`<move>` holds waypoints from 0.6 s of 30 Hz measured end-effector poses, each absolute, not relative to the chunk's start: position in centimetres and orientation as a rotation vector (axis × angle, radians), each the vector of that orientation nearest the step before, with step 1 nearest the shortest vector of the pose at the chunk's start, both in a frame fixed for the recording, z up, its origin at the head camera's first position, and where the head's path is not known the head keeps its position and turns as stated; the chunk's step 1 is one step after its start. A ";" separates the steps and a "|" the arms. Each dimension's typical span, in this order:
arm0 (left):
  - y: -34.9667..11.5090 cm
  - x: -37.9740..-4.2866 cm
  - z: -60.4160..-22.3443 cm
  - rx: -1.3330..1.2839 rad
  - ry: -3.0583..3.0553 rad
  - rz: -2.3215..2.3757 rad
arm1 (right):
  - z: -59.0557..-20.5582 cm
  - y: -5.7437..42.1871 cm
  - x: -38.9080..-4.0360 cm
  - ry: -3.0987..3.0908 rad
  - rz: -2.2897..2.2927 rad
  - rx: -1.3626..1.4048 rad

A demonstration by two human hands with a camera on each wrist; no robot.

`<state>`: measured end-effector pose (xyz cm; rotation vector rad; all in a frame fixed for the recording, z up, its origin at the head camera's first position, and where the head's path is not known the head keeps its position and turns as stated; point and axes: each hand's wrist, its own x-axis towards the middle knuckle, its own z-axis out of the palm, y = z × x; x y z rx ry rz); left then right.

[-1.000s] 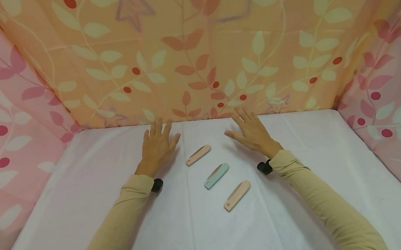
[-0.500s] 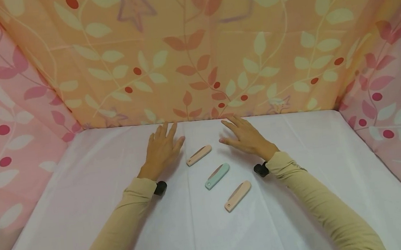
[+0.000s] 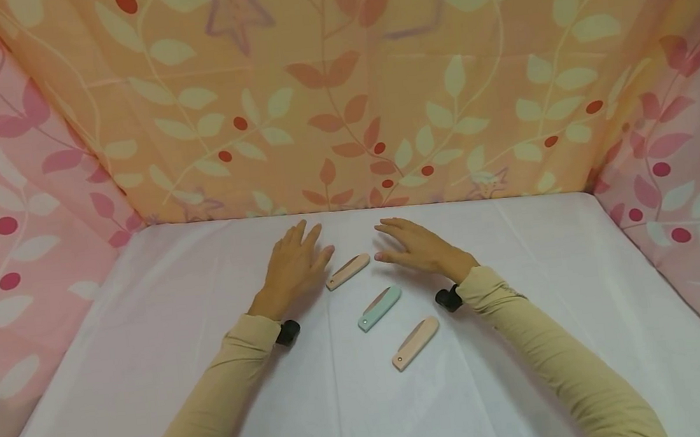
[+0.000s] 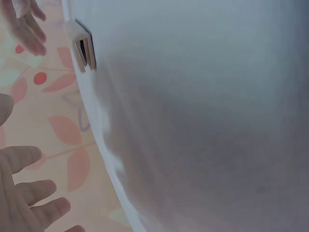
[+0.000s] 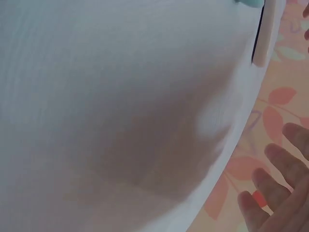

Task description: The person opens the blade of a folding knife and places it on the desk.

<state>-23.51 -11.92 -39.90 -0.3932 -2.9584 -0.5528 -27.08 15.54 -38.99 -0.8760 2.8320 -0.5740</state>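
Observation:
Three folded pocket knives lie in a slanting row on the white tabletop in the head view: a pink one (image 3: 347,272) farthest back, a mint-green one (image 3: 380,308) in the middle, and a beige-pink one (image 3: 415,344) nearest the body. My left hand (image 3: 293,260) hovers just left of the back knife, its fingers spread and holding nothing. On the other side my right hand (image 3: 423,245) is also spread and holds nothing, its thumb pointing toward that same knife. The left wrist view shows the end of a knife (image 4: 86,48); the right wrist view shows a pink handle (image 5: 265,36).
The white-covered table (image 3: 150,378) ends at an orange leaf-patterned cloth (image 3: 339,107) behind. Pink patterned cloths (image 3: 3,231) stand along the left and right sides. A black band device (image 3: 288,333) sits on each wrist.
Both hands have drawn inward and slightly back toward the body, coming closer to the back pink knife. The knives have stayed in place.

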 end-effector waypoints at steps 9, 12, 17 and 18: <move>-11.2 -23.2 -39.8 -0.436 -2.984 -0.592 | -39.1 14.7 -27.2 2.721 -0.681 -0.824; -11.1 -23.1 -39.9 -0.459 -2.995 -0.616 | -39.2 14.3 -27.3 2.721 -0.667 -0.857; -11.0 -22.7 -40.0 -0.523 -2.993 -0.651 | -39.4 13.9 -27.3 2.713 -0.684 -0.906; -10.9 -22.6 -40.0 -0.539 -2.991 -0.643 | -39.5 13.9 -27.3 2.709 -0.693 -0.908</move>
